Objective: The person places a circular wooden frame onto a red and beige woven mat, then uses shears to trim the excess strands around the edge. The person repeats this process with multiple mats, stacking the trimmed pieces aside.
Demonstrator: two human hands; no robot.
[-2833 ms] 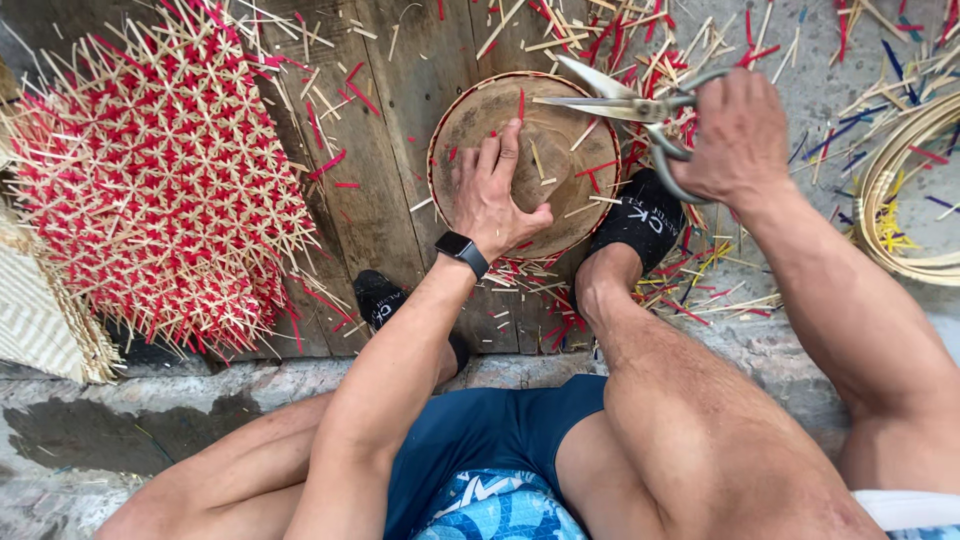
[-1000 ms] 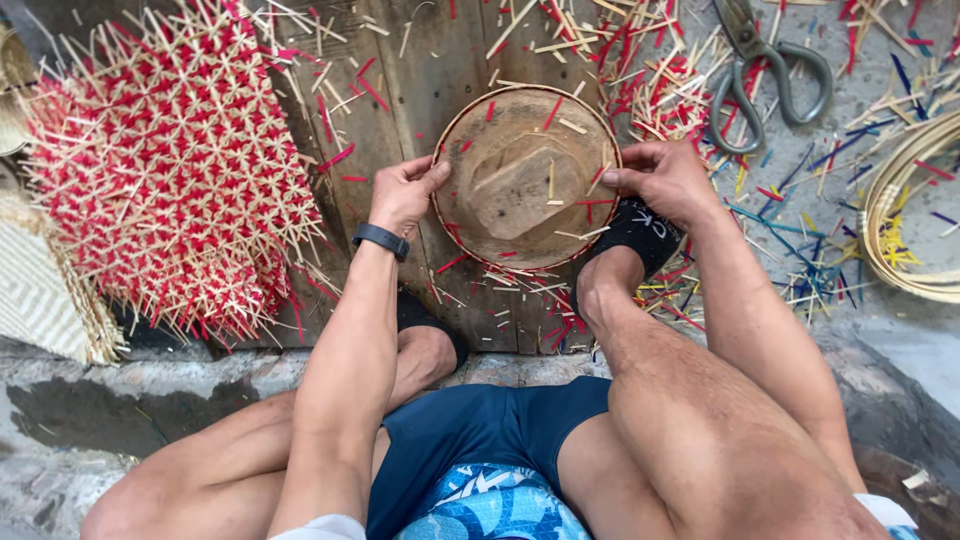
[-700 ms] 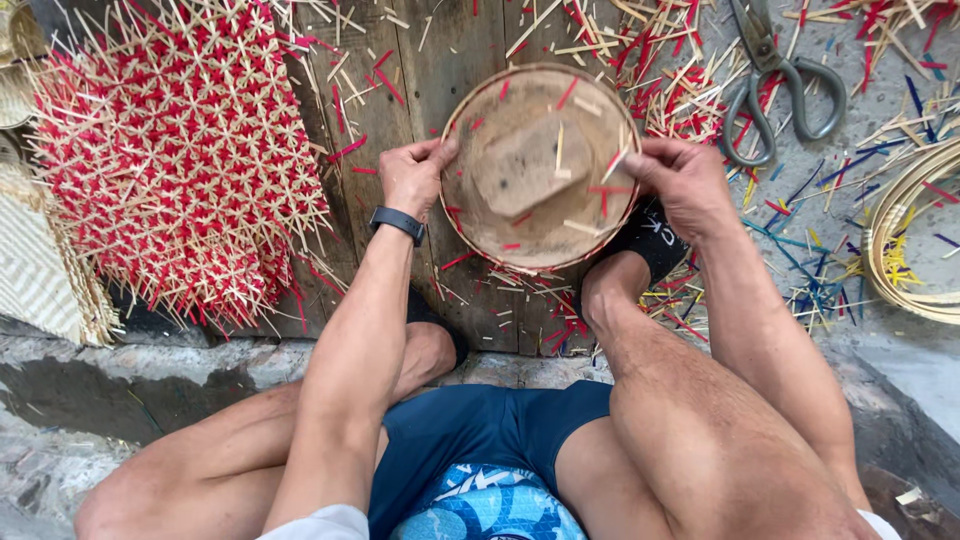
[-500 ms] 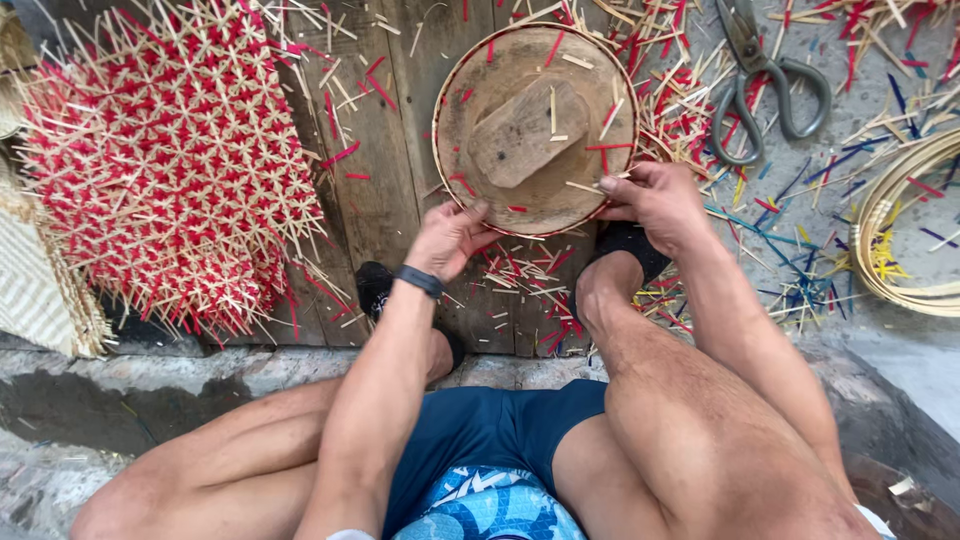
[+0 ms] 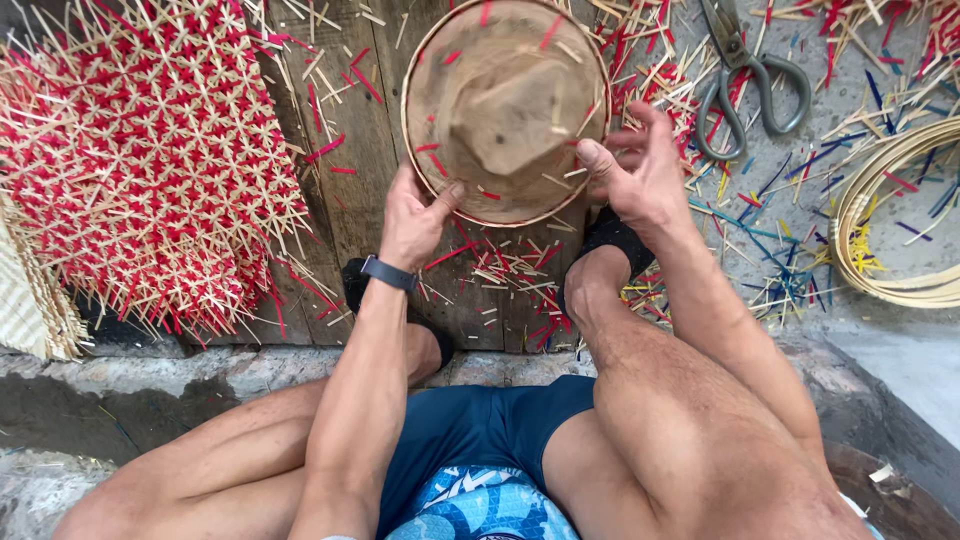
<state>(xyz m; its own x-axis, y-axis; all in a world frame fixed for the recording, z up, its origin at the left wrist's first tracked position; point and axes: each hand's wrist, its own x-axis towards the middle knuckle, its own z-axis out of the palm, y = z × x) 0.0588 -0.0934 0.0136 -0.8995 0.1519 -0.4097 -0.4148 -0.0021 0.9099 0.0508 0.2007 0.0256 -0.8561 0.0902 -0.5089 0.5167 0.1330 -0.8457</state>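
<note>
A big red-and-straw woven mat [image 5: 150, 160] fills the left, its spiky edge close to the left forearm. Wooden boards [image 5: 345, 120] lie beneath, littered with cut strips [image 5: 510, 275]. A round woven tray [image 5: 505, 105] sits top centre on the boards, between both hands. At far right, coiled cane hoops [image 5: 890, 230] lie well apart; scissors [image 5: 745, 80] lie just beyond the right hand.

The left hand [image 5: 415, 215] pinches the tray's lower rim, thumb over the edge. The right hand [image 5: 640, 175] is half-open, fingers curled at the tray's right rim, holding nothing firmly.
</note>
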